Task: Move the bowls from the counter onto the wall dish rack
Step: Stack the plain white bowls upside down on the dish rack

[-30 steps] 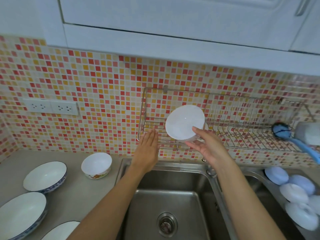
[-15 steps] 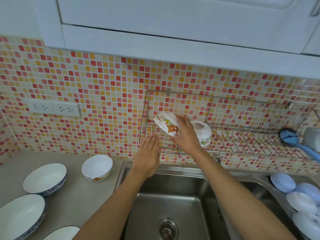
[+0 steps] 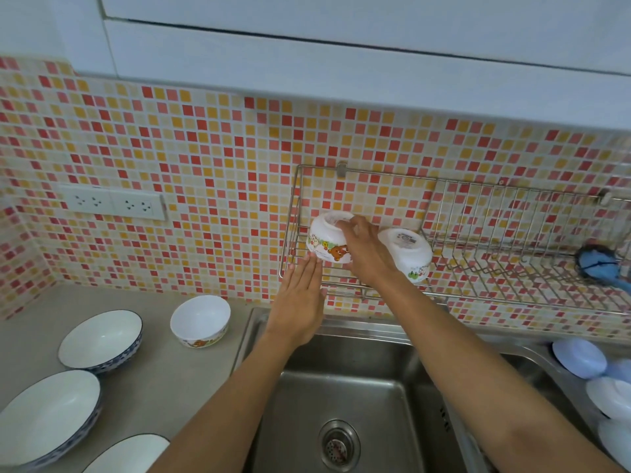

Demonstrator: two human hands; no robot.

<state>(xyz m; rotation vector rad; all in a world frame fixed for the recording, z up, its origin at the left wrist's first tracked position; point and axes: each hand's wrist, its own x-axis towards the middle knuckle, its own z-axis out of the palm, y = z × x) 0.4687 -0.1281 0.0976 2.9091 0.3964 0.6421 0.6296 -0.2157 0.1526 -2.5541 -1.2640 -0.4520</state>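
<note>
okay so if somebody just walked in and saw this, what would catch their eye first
Probably the red, orange and pink mosaic wall, bright across the whole middle. Then the two hands at the wire rack above the sink: the right hand grips an upside-down cartoon bowl at the rack's left end, the left hand flat just below it. A second upturned bowl sits beside it.

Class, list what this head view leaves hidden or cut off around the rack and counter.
- Cartoon bowl: right side hidden by right hand.
- Second rack bowl: near edge behind the right wrist.
- Blue brush: handle cut by the right edge.
- Lowest counter bowl: cut by the bottom edge.
</note>
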